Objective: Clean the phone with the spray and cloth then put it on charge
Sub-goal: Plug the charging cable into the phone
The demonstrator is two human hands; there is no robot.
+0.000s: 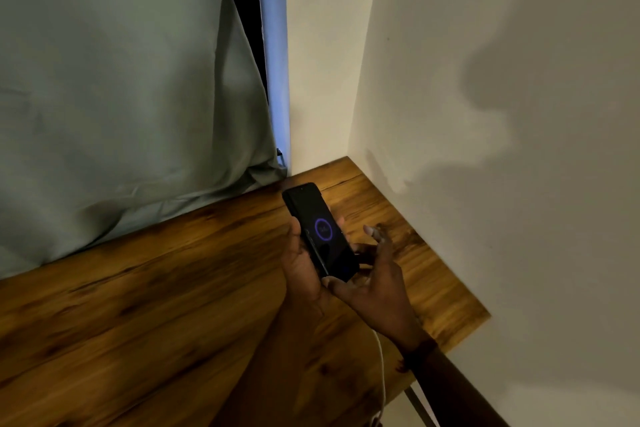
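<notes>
A black phone [320, 229] is held above the wooden table [156, 288], its screen lit with a purple ring. My left hand [301, 263] grips it from the left side and underneath, thumb along its left edge. My right hand [374, 281] is at the phone's lower end with fingers spread, thumb touching the bottom edge. A white cable [381, 374] runs from beneath my right hand down off the table's near edge. No spray or cloth is in view.
A grey-green curtain [121, 97] hangs at the back left and drapes onto the table. White walls [485, 114] close in the right side and back corner. A metal table leg [420, 406] shows at the bottom right.
</notes>
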